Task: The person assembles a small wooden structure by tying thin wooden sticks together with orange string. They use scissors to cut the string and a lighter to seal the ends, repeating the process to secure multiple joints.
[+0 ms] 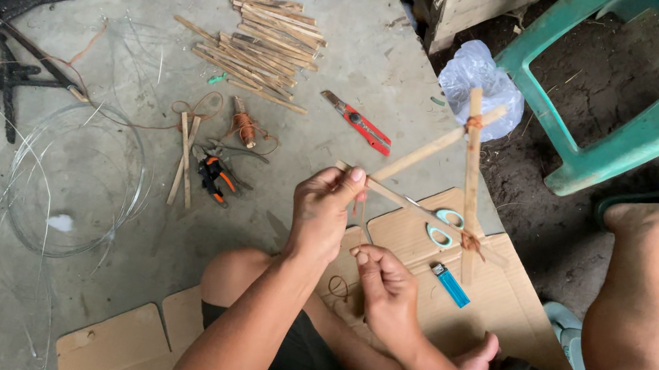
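Above the cardboard (498, 305), left hand (323, 211) fingers clamp the stick frame (471, 160); right hand (388, 290) fingers pinch thread.

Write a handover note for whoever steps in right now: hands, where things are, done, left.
Left hand: pinching the corner of the stick frame where two sticks meet.
Right hand: just below, fingertips pinched on thin brown thread.
Nearby: scissors and blue lighter on the cardboard; red cutter, pliers, thread spool and spare stick pile on the concrete.
Done: two frame joints look tied with thread.
Left: the held corner shows no finished wrap.
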